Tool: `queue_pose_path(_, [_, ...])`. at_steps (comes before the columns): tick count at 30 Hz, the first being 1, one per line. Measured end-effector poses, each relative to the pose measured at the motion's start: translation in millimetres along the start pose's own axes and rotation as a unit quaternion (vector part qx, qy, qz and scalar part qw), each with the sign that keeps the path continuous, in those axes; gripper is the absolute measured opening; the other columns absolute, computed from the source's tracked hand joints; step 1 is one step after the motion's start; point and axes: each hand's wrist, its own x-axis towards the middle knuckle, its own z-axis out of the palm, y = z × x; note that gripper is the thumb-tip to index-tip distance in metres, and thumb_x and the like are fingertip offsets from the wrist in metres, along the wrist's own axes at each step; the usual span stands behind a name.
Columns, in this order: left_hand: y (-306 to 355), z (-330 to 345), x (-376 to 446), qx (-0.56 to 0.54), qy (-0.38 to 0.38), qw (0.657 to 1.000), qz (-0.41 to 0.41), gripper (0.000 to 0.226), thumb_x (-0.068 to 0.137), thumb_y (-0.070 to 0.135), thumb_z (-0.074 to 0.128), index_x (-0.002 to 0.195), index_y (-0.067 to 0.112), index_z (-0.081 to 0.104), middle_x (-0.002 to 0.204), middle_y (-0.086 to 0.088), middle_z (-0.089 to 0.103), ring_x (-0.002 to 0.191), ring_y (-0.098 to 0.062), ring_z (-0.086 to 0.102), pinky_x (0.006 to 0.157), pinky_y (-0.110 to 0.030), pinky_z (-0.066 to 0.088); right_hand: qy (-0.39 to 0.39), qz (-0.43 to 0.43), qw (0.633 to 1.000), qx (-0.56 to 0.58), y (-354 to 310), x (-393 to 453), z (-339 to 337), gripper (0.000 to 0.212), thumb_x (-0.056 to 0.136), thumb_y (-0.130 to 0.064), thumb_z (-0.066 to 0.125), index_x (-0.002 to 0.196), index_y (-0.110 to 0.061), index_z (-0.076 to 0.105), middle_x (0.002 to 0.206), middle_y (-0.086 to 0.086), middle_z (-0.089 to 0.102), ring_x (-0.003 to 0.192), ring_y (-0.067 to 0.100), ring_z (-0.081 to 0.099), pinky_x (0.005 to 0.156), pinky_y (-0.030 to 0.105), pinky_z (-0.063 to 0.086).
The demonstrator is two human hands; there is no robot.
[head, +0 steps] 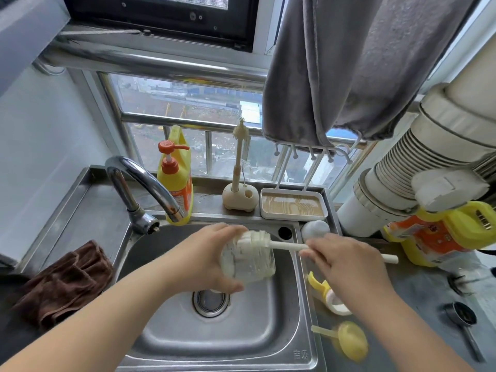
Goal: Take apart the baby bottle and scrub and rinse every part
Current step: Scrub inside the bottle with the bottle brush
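Over the sink (271, 342), my left hand (206, 253) grips the bottle (249, 261) on its side while my right hand (346, 261) pinches the brush (268, 241) against it. Scrubbing is underway; next likely comes rinsing, then the parts (332, 299) right of the sink.

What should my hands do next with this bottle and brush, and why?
Probably push the bottle brush deeper into the bottle body and twist. The left hand holds the bottle body sideways over the sink, the right hand grips the handle, and the brush head sits only at the mouth, so the base looks unscrubbed.
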Motion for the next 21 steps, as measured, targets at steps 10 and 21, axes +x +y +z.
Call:
queue_pose_path(10, [0.4, 5.4, -0.9, 0.018, 0.013, 1.000, 0.001, 0.098, 0.059, 0.049, 0.080, 0.143, 0.033, 0.033, 0.129, 0.018, 0.041, 0.120, -0.001, 0.038, 0.103, -0.019, 0.035, -0.142, 0.056, 0.988, 0.024, -6.9, 3.2, -7.9, 0.042, 0.093, -0.060, 0.028, 0.098, -0.030, 0.056, 0.085, -0.008, 0.054, 0.087, 0.012, 0.057, 0.064, 0.029, 0.037])
queue_pose_path(21, [6.5, 14.5, -5.9, 0.046, 0.027, 0.999, 0.007, 0.096, 0.062, 0.048, 0.078, 0.144, 0.030, 0.031, 0.131, 0.013, 0.041, 0.123, -0.007, 0.037, 0.102, -0.020, 0.035, -0.162, 0.049, 0.984, 0.048, -16.0, 7.0, 1.0, 0.039, 0.094, -0.057, 0.032, 0.095, -0.028, 0.057, 0.089, -0.008, 0.061, 0.087, 0.015, 0.058, 0.065, 0.029, 0.038])
